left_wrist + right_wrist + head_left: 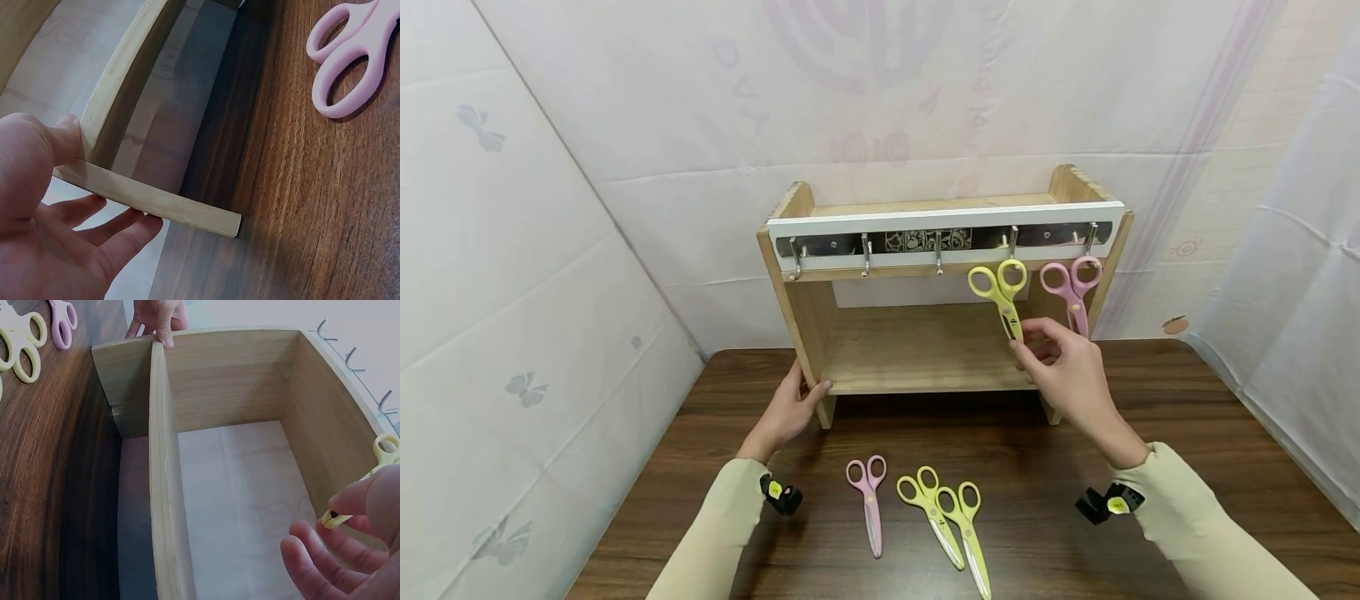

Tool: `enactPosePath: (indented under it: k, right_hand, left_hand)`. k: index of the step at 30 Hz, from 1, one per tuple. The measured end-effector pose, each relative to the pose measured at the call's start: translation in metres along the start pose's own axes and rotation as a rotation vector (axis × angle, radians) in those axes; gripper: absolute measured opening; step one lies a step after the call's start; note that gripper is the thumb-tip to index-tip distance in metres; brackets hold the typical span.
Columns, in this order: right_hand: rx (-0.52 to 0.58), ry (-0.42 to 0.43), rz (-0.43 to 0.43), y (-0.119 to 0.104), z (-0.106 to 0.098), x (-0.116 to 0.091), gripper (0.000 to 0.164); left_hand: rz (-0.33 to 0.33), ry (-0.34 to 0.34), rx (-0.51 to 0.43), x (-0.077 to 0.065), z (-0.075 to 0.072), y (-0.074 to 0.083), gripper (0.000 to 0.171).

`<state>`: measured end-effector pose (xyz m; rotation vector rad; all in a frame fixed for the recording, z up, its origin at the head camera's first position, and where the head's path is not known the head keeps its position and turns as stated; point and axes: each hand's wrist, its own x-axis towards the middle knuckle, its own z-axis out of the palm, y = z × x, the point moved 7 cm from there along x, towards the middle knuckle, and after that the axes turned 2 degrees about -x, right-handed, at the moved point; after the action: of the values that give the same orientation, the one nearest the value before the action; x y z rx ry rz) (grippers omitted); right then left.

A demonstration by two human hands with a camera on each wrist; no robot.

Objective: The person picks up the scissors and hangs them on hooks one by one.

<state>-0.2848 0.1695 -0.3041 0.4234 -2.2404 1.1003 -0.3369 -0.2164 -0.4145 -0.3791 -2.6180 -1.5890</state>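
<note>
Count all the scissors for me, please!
5: a yellow pair in the right hand, a pink pair on the rightmost hook, another pink pair and two yellow pairs on the table.

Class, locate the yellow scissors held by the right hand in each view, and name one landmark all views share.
Head: held yellow scissors, right of centre, blade end pinched by the right hand.
Left wrist: not in the picture.
Right wrist: at the right edge, partly hidden by that hand.
Shared landmark: the wooden shelf.
</note>
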Motion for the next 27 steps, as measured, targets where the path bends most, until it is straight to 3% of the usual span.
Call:
enactPosePath:
  k: [13,20,27]
  right_hand:
    - [-0.063,-0.031,-0.017,0.0,0.0,-0.002,0.02]
    - [-0.133,-0.161,-0.023,0.009,0.01,-0.018,0.048]
    - [-0.185,-0.358,0.017,0.021,0.037,-0.066,0.066]
  left_hand:
    - [-0.014,-0.003,-0.003,-0.002,0.0,0.0,0.068]
    - [-0.004,-0.001,-0.013,-0.002,-0.002,0.0,0.067]
    - [0.013,-0.003,-0.006,-0.002,-0.001,0.001,0.068]
